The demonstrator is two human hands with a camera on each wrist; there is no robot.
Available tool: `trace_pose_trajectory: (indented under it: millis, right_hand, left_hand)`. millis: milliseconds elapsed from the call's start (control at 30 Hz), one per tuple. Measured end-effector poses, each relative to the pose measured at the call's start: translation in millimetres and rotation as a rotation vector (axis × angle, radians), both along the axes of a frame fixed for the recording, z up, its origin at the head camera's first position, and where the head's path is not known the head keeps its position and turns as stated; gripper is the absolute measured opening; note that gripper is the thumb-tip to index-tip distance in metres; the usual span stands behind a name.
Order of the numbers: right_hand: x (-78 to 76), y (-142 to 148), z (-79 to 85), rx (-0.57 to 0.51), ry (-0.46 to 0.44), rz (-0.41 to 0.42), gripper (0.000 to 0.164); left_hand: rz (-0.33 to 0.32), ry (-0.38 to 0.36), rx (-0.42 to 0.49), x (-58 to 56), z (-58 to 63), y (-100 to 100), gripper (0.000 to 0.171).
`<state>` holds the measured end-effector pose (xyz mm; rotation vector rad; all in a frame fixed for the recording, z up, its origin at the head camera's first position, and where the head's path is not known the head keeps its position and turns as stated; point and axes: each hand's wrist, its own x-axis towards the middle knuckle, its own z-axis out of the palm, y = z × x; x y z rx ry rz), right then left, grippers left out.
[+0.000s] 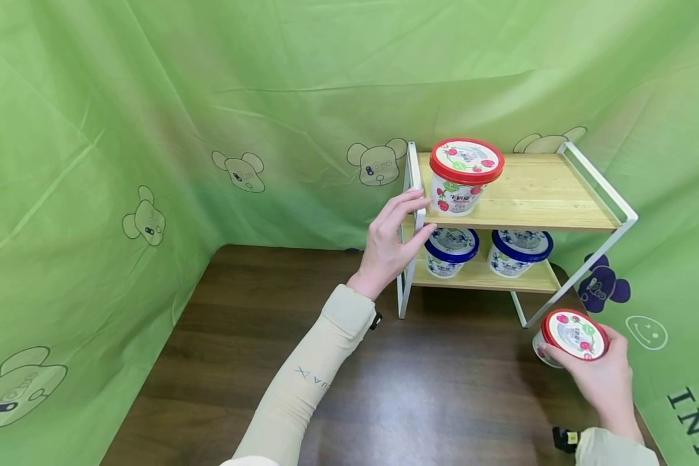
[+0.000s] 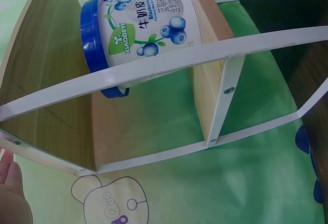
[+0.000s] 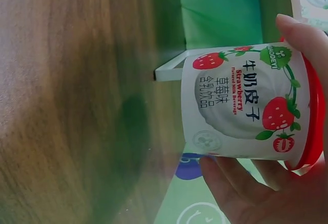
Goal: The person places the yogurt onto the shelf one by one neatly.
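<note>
In the head view, my left hand (image 1: 387,243) holds the left front corner of a two-tier shelf rack (image 1: 536,194), its fingers over the white post and its thumb at the board's front edge. My right hand (image 1: 611,375) grips a red-lidded strawberry milk tub (image 3: 241,101) around its side, near the rack's right front foot. The right wrist view shows that tub upright beside the thumb and fingers, over the wooden table. Another red-lidded tub (image 1: 466,175) stands on the top board, close to my left fingertips. Two blue-lidded blueberry tubs (image 1: 451,252) sit on the lower board.
The rack's white metal frame (image 1: 600,249) slopes down at the right side. Beneath everything lies a dark wooden table (image 1: 326,336). Green cloth (image 1: 303,77) printed with bear heads hangs behind and at both sides.
</note>
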<state>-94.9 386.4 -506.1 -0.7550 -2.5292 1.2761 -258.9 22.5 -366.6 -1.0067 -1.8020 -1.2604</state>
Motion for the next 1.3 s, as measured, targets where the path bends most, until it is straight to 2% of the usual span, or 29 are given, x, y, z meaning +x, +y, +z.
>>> trace_pose_trajectory:
  millis: [700,1300]
  right_hand:
    - [-2.9,-9.7,27.0,-0.01,0.043,-0.066,0.109]
    - [-2.9,-28.5,53.1,-0.008,0.108,-0.085,0.109]
  left_hand:
    - [0.006,0.009,-0.002,-0.6,1.4,0.4,0.039]
    - [0.016,0.011,-0.002,-1.0,-1.2,0.3,0.038]
